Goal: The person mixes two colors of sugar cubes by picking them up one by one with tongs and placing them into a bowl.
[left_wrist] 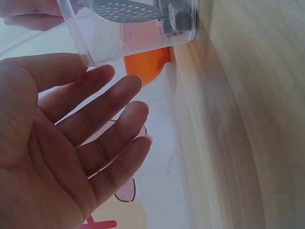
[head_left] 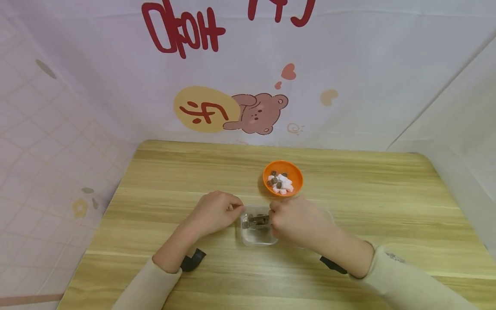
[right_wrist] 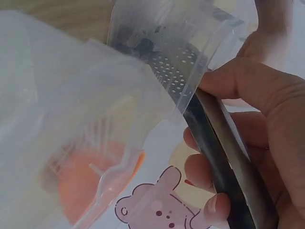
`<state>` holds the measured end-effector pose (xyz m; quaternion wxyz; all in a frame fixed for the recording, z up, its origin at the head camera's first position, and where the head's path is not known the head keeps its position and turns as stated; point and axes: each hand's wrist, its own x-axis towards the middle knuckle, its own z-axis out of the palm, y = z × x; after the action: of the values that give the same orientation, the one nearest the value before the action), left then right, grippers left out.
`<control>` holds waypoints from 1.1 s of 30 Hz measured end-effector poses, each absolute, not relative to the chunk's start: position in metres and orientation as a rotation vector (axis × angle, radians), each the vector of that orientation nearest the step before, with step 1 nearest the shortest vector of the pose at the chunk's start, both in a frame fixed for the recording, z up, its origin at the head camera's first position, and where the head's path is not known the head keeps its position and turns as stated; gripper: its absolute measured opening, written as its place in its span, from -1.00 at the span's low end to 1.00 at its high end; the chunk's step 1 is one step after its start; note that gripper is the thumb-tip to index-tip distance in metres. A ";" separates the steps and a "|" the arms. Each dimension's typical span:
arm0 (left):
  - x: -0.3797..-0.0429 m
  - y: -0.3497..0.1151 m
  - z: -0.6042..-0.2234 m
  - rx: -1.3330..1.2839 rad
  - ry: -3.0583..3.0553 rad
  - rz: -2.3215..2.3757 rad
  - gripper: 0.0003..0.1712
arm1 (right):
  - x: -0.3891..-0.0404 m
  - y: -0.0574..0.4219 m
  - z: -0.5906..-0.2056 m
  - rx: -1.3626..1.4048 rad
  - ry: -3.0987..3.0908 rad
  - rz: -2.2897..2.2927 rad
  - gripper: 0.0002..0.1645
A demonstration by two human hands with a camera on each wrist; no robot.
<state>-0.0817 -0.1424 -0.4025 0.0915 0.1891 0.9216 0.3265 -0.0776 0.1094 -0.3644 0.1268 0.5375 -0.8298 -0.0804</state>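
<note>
My right hand (head_left: 300, 221) grips a pair of metal tongs (right_wrist: 217, 143) by the handles, fingers curled round them. Their perforated head (left_wrist: 126, 10) reaches into a clear plastic box (head_left: 258, 242). Several dark grey-brown cubes (left_wrist: 180, 16) lie in the box by the tongs' tip; whether one is pinched I cannot tell. At the box's left corner is my left hand (head_left: 215, 211), its thumb at the rim and its other fingers loosely bent and spread. Behind the box stands an orange bowl (head_left: 296, 172) with white cubes (head_left: 286, 184) and several dark cubes in it.
A second clear container (right_wrist: 62, 95) stands right of the box, partly under my right hand. Black pieces (head_left: 193, 260) show beside both wrists. A white printed cloth (head_left: 348, 51) hangs behind the wooden table (head_left: 387, 193).
</note>
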 end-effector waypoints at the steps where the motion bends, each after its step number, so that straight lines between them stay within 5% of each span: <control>1: -0.082 -0.142 -0.402 0.563 2.739 0.968 -0.85 | -0.078 0.109 -0.365 1.568 -2.402 -0.256 -0.73; 16: -0.080 -0.142 -0.401 0.560 2.740 0.960 -0.84 | -0.083 0.126 -0.359 1.470 -2.447 0.079 -0.64; 33: -0.080 -0.142 -0.403 0.555 2.721 0.995 -0.84 | -0.105 0.175 -0.346 1.255 -2.303 0.574 -0.81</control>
<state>-0.0804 -0.1418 -0.4030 0.0956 0.1873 0.9182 0.3358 -0.1052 0.1748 -0.3464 0.2265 0.4554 -0.8354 0.2083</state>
